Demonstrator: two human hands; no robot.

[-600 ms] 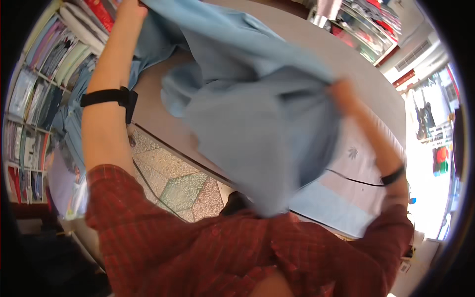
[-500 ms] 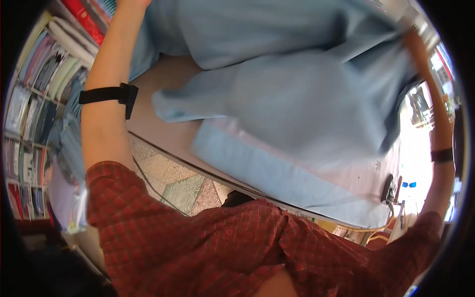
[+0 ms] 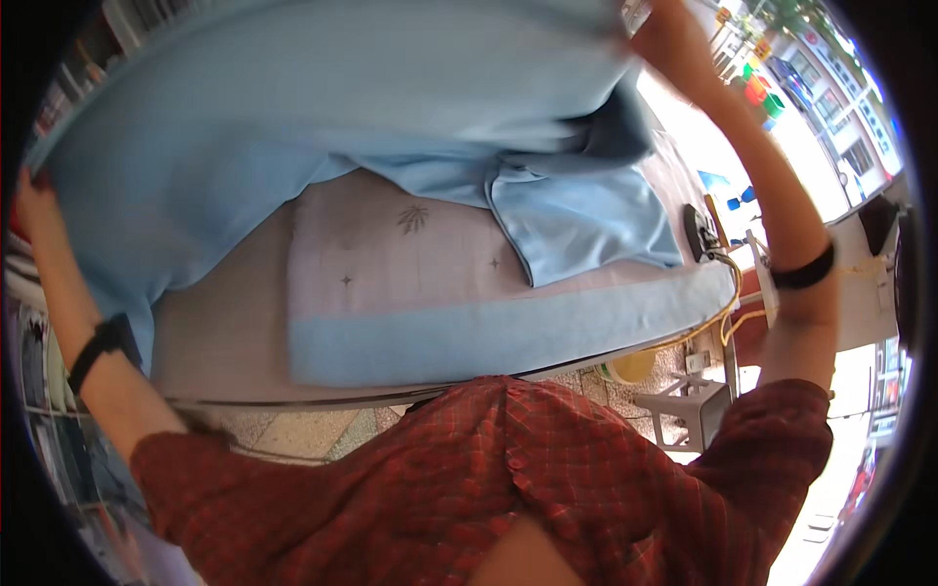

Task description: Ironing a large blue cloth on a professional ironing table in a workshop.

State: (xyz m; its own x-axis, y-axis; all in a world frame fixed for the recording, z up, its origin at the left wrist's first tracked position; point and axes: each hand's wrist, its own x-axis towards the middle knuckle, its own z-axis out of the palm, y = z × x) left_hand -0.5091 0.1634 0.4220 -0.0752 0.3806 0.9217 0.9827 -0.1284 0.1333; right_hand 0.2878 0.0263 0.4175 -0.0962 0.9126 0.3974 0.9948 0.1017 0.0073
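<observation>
A large light-blue cloth (image 3: 264, 127) is spread out in the air between my two hands, its upper part smeared by motion. At the far left, my left hand (image 3: 35, 200) grips the cloth's edge with closed fingers. My right hand (image 3: 672, 47) is raised at the upper right, closed on the opposite end of it. A loose flap of the cloth (image 3: 586, 215) hangs down onto a padded table (image 3: 410, 254) covered in greyish printed fabric. Along the table's near side runs a flat pale-blue fabric strip (image 3: 489, 337).
A dark clothes iron (image 3: 697, 232) with a yellowish cord (image 3: 718, 317) rests at the table's right end. Below that end are a grey stool (image 3: 689, 410) and a yellowish bucket (image 3: 627, 367). Shelves of folded goods (image 3: 44, 459) line the left side; a bright street opens at right.
The cloth has been swung up and leftward, spread wider, baring more of the table. My left hand has moved left and nearer; my right hand has moved left and up. My view has turned.
</observation>
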